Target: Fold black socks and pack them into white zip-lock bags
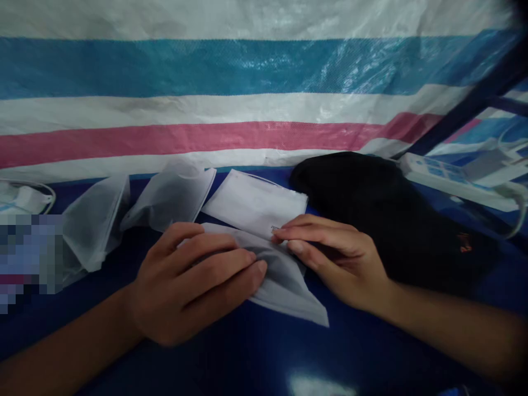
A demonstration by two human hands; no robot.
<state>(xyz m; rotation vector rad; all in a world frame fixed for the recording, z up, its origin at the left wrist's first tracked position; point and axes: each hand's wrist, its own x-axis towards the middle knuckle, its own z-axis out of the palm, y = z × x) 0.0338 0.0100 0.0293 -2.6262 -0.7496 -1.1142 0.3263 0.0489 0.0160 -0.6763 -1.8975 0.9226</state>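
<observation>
A frosted plastic bag (284, 275) lies tilted just above or on the dark blue table, between my two hands. My left hand (198, 280) reaches over its left part with the fingers closed on it; the thumb is hidden underneath. At the bag's upper right edge, my right hand (346, 258) pinches with thumb and fingertips pressed together. Right behind the bag lies a flat white packet (259, 201) with small dark print near its lower edge. The right fingertips overlap that print in view.
Two more frosted bags, one standing open (93, 220) and one crumpled (169, 192), are at the left. A black cloth item (363, 209) lies at the right, beside a white power strip (454, 179) with cables. A striped plastic sheet (247, 66) hangs behind the table (247, 363).
</observation>
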